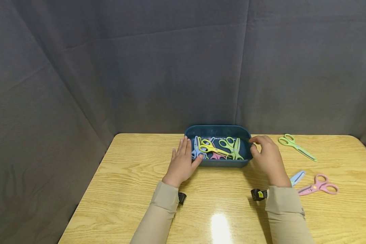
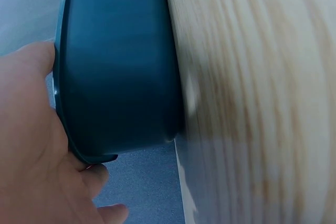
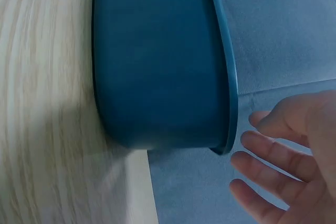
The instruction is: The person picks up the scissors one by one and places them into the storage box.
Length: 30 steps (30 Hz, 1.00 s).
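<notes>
Touching the blue bin (image 1: pixel 219 163) of scissors (image 1: pixel 212 148), the left hand (image 1: pixel 181 165) lies unclenched, the empty right hand (image 1: pixel 268 158) hovering nearby.

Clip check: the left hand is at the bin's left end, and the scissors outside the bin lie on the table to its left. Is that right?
Wrong side: the head view shows the loose green scissors, pink scissors and partly hidden blue scissors right of the bin. The left hand is at its left end.
</notes>
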{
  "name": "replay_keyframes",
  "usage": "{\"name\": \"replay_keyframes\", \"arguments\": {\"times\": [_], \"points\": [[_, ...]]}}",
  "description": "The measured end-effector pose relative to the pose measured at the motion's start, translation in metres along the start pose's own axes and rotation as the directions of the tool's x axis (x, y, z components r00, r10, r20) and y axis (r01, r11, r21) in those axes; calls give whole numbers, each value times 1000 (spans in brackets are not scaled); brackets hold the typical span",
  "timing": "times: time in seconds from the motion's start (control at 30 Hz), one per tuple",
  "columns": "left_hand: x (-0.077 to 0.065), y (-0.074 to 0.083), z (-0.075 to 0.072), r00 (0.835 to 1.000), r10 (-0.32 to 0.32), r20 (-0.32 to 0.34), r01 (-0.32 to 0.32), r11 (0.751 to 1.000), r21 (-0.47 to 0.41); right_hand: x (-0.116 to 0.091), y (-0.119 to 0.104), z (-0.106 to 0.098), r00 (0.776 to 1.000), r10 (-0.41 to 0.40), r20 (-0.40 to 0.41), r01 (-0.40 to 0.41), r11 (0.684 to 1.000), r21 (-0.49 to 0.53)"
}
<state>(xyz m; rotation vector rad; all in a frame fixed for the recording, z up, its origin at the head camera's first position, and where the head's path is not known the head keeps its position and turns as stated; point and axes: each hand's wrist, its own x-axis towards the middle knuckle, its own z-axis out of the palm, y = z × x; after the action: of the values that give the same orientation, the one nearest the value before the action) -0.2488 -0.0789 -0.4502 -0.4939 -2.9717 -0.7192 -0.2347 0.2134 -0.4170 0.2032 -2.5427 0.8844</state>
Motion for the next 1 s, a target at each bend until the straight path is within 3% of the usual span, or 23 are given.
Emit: {"name": "replay_keyframes", "arguments": {"times": [0.2, 0.5, 0.8, 1.0], "points": [[2, 3, 1, 1000, 3, 3, -3, 1000, 1, 0, 10, -7, 1000, -8, -10, 8, 1000, -23], [2, 3, 2, 1000, -6, -12, 6, 1000, 16, 5, 32, -28, 986, 87, 142, -71, 990, -118], [2, 3, -1, 1000, -16, -11, 16, 1000, 18, 6, 63, -43, 973, 144, 179, -108, 974, -199], [2, 5, 0, 1000, -18, -12, 18, 1000, 12, 13, 74, -56, 945, 188, 267, -128, 966, -226]]}}
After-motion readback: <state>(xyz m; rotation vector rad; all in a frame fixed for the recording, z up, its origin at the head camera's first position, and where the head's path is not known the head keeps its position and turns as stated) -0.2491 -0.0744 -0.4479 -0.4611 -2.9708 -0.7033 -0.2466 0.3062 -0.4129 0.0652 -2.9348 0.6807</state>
